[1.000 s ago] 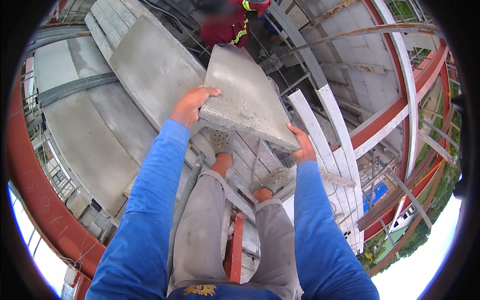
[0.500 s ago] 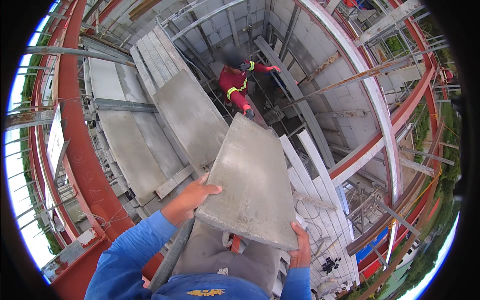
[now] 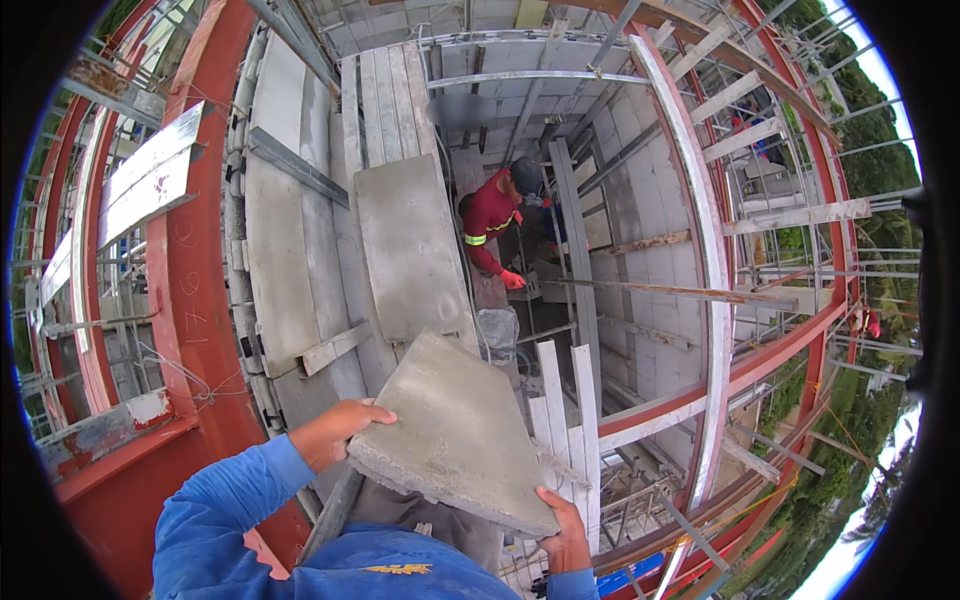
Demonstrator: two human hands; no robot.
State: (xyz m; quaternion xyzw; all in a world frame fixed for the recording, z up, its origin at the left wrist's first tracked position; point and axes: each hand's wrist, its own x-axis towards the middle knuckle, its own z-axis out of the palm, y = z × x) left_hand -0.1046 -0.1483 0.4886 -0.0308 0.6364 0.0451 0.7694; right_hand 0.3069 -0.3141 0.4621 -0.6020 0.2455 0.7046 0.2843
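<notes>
Now sitting lower and closer to the chest, the grey concrete slab, its far corner swinging away from the worker in red. Sliding along its edges, the left hand and right hand. Worker now bending further below the slab.

Slab held low in the frame, another worker above

The concrete slab sits at lower centre between the left hand and right hand; a person stands at upper centre, steel beam at left.
</notes>
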